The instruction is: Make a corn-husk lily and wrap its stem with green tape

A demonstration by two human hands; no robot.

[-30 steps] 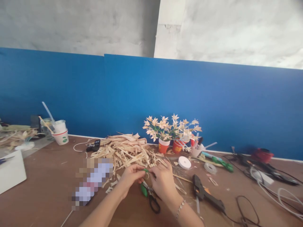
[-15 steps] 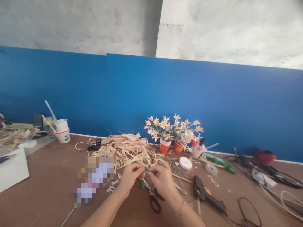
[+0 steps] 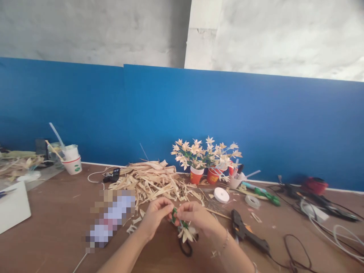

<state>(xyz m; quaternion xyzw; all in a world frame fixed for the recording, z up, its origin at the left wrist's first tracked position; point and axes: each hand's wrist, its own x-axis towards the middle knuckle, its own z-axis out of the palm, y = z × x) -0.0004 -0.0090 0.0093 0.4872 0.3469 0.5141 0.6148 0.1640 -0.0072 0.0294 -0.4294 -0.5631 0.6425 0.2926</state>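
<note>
My left hand (image 3: 157,215) is closed in a pinch on a green strip (image 3: 174,214), in front of the pile of pale husk strips. Close beside it, my right hand (image 3: 196,217) pinches at the stem of a cream artificial flower (image 3: 187,233), whose petals hang downward below the fingers. The green strip meets the stem between the two hands; the fingertips hide part of the join. Black-handled scissors (image 3: 186,249) lie on the table under the flower, mostly covered by it.
Pale husk strips (image 3: 152,178) are heaped behind my hands. Similar flowers stand in red paper cups (image 3: 196,176). A white tape roll (image 3: 221,195) and a corded glue gun (image 3: 247,233) lie to the right. A blurred-out object (image 3: 112,220) lies left, and a white cup (image 3: 72,165) stands farther back.
The cream flower now shows under my right hand, hanging over the scissors. The green strip, earlier held between both hands, is now against its stem. The view has shifted slightly right.
</note>
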